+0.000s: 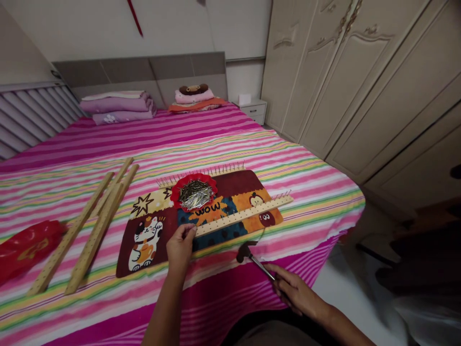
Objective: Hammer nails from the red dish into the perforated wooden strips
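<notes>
1. Across the striped bed, in our one head view, lies a patterned mat; on it rests our wooden strip, slanting up to the right, its far end past the mat's edge; thin nails stand along it, most plainly at that right end.
2. Our left hand is closed on the strip's left end, thumb and fingers together; whether they also pinch a nail, we cannot tell.
3. Our right hand is wrapped around the handle of a hammer; its head is off the strip, on the near side; our two hands are well apart.
4. Behind the strip sits a red scalloped bowl heaped with loose nails; just beyond it runs a second strip, nails upright in a row.
5. To our left lie several wooden bars, beside a red object.
</notes>
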Tool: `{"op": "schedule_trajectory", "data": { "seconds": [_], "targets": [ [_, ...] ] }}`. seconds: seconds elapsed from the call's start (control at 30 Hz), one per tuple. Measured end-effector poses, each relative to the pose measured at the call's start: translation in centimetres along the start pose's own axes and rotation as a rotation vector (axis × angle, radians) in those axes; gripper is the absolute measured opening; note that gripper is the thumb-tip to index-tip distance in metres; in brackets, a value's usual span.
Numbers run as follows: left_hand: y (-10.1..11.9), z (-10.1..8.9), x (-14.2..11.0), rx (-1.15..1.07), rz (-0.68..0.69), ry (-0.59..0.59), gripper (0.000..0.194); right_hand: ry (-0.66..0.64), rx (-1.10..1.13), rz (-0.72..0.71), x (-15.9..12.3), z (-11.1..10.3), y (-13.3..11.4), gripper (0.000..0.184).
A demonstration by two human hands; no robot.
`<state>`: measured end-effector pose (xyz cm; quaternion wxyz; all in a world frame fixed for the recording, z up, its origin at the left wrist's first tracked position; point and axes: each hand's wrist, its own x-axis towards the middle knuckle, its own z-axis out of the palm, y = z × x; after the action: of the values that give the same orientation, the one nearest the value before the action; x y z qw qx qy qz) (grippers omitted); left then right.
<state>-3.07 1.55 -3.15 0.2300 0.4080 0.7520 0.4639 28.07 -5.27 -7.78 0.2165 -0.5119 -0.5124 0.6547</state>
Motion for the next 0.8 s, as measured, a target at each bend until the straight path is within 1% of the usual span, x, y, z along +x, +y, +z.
{"op": "schedule_trajectory", "data": {
  "seconds": [0.07,0.1,0.17,0.23,0.27,0.37,0.4,0.47,0.57,0.63,0.73,0.8],
  "targets": [
    [0.1,0.0,-0.2,0.037,0.028,0.004,0.026,-0.005,-0.019,-0.017,-0.6,0.5,-1.0,0.051],
    [0.0,0.1,-0.2,0.045,0.038,0.007,0.027,-0.017,-0.036,-0.049,-0.9,0.8,-1.9,0.049],
    [-0.3,0.2,-0.2,0.047,0.054,0.012,0.028,-0.05,-0.099,-0.169,-1.2,1.5,-4.1,0.047],
    [-0.6,0.4,-0.1,0.04,0.068,0.02,0.028,-0.076,-0.2,-0.341,-1.1,2.2,-6.8,0.044],
    [-0.7,0.5,-0.1,0.035,0.075,0.022,0.029,-0.089,-0.258,-0.408,-0.7,2.6,-8.1,0.044],
    [-1.1,0.7,0.0,0.027,0.092,0.026,0.028,-0.03,-0.353,-0.584,1.0,4.0,-11.8,0.043],
    [-1.2,0.7,0.0,0.028,0.1,0.026,0.027,-0.014,-0.379,-0.638,1.8,4.5,-12.7,0.044],
    [-1.2,0.7,-0.1,0.033,0.111,0.025,0.026,-0.011,-0.438,-0.702,3.3,5.4,-14.0,0.048],
    [-1.3,0.7,-0.1,0.046,0.112,0.029,0.026,-0.037,-0.537,-0.705,4.8,6.3,-14.9,0.052],
    [-1.2,0.7,0.0,0.054,0.111,0.031,0.026,-0.063,-0.557,-0.699,4.9,6.5,-14.9,0.054],
    [-1.1,0.8,0.0,0.063,0.115,0.024,0.025,-0.074,-0.492,-0.702,3.5,5.8,-14.4,0.052],
    [-1.1,0.8,0.0,0.063,0.115,0.022,0.024,-0.089,-0.442,-0.647,1.9,4.8,-13.6,0.048]
  ]
}}
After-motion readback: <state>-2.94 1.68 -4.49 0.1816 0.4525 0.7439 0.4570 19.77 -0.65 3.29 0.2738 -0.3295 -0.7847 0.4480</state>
